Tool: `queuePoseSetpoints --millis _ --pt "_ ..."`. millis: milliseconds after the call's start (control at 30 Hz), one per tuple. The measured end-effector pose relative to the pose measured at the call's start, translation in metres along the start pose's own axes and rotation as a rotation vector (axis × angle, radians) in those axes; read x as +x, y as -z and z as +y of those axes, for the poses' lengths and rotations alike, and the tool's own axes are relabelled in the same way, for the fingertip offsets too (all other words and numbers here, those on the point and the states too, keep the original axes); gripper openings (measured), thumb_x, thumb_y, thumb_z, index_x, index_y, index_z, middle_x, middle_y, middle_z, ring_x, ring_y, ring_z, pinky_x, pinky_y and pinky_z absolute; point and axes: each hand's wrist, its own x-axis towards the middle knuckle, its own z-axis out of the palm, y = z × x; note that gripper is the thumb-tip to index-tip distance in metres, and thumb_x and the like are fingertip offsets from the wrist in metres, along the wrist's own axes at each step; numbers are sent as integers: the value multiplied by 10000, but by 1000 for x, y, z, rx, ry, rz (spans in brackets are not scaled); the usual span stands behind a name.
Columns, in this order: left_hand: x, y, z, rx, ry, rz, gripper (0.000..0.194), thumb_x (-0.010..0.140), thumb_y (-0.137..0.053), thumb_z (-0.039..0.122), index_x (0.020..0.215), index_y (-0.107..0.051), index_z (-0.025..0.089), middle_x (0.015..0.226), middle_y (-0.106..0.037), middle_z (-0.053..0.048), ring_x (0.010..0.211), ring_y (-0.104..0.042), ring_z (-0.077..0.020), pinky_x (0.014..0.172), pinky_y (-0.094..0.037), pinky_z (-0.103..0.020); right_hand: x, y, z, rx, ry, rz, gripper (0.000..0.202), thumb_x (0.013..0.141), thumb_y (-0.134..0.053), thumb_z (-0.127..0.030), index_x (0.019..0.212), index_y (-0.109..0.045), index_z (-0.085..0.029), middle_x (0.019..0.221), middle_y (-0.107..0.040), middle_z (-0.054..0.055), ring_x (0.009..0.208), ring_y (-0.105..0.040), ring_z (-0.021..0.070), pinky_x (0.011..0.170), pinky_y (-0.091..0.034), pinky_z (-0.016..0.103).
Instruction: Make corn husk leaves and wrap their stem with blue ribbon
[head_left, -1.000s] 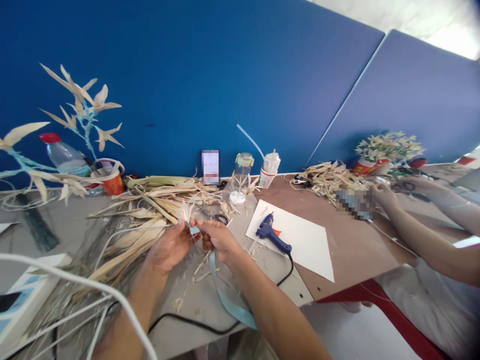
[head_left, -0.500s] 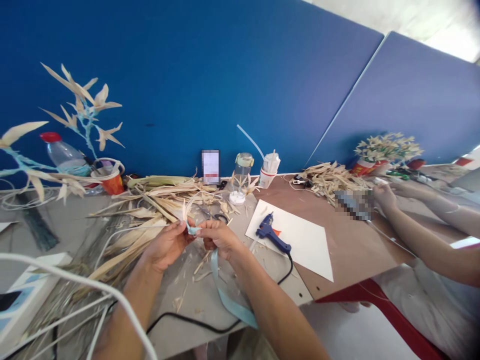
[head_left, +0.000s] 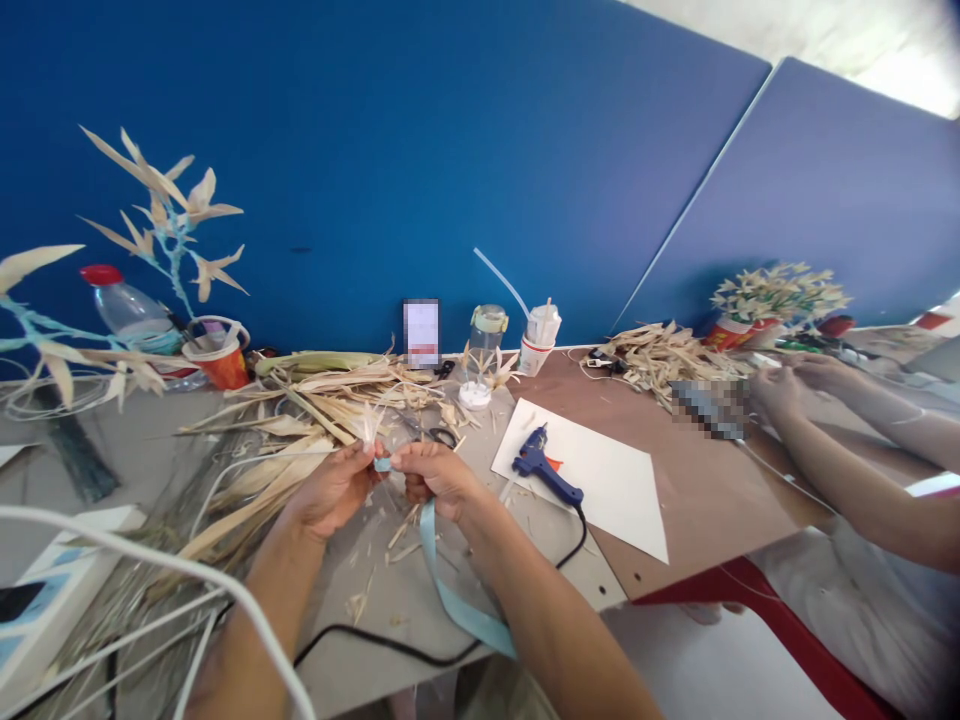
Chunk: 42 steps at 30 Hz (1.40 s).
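Observation:
My left hand pinches the base of a small pale husk flower, whose tips look blurred. Opposite it, my right hand is closed on a light blue ribbon. A short stretch of the ribbon spans the gap between the two hands at the flower's base, and its long tail hangs below my right hand toward the table's front edge. Dry corn husks lie behind and left of my left hand. Scissors rest just beyond my hands.
A blue glue gun lies on white paper. Behind stand a phone, a glass bottle and a white cup. White cables and a power strip are at left. A person's hands are at right.
The flower in my left hand has turned slightly, and the ribbon between my hands looks shorter and straighter. At right, the other person's hands have shifted slightly.

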Motion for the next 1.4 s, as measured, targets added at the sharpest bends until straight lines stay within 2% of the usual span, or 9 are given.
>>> queuePoseSetpoints --millis 267,500,633,767,933,1067,1167,1300,1400 --pt "1 6 0 67 -40 6 200 619 -792 251 629 -663 99 600 -593 -29 595 -522 -117 581 -417 -223 -1 -3 0 -11 8 9 312 480 -802 -320 598 -558 -166 339 -300 -135 328 -164 18 387 -97 214" --pt "-1 2 3 114 15 -25 226 627 -783 265 589 -620 113 570 -565 -16 557 -502 -118 554 -402 -241 -1 -3 1 -95 32 16 302 529 -787 -349 602 -558 -166 358 -338 -123 335 -223 29 396 -135 219" --pt "-2 -1 2 183 14 15 218 622 -783 272 624 -637 110 586 -606 -32 562 -533 -136 567 -422 -257 1 0 3 -183 72 44 280 523 -768 -349 593 -568 -166 396 -383 -110 354 -241 31 395 -146 216" --pt "-1 -2 1 303 23 70 230 590 -796 256 723 -658 129 656 -659 -39 628 -583 -169 621 -446 -280 2 2 4 -323 117 87 219 570 -721 -329 601 -580 -165 420 -402 -102 387 -260 39 423 -168 215" --pt "0 1 1 448 5 145 273 545 -813 291 671 -618 146 629 -632 -11 594 -549 -152 571 -405 -262 -2 0 4 -527 187 163 96 627 -669 -239 636 -626 -155 500 -488 -75 490 -372 61 515 -263 209" --pt "2 2 -1 625 -64 199 283 555 -793 347 649 -601 161 561 -578 21 561 -513 -153 534 -355 -256 -1 -6 6 -549 127 213 65 625 -668 -208 635 -643 -150 500 -494 -71 495 -384 67 519 -282 209" --pt "5 0 -3 675 -145 219 275 569 -776 353 623 -575 175 529 -529 44 543 -476 -140 513 -319 -243 2 -12 11 -538 104 270 72 632 -660 -205 607 -625 -147 486 -466 -79 467 -345 58 495 -273 206" --pt "8 -2 -8 702 -209 288 297 580 -757 373 601 -534 178 512 -486 63 504 -413 -115 504 -300 -236 7 -18 19 -608 172 360 63 633 -661 -204 632 -658 -141 498 -470 -77 480 -356 61 500 -291 199" --pt "10 -2 -10 699 -195 322 318 574 -747 422 659 -582 164 568 -551 38 562 -475 -143 549 -347 -255 7 -20 24 -633 255 388 122 657 -638 -216 718 -706 -135 568 -564 -48 534 -447 87 544 -345 205"
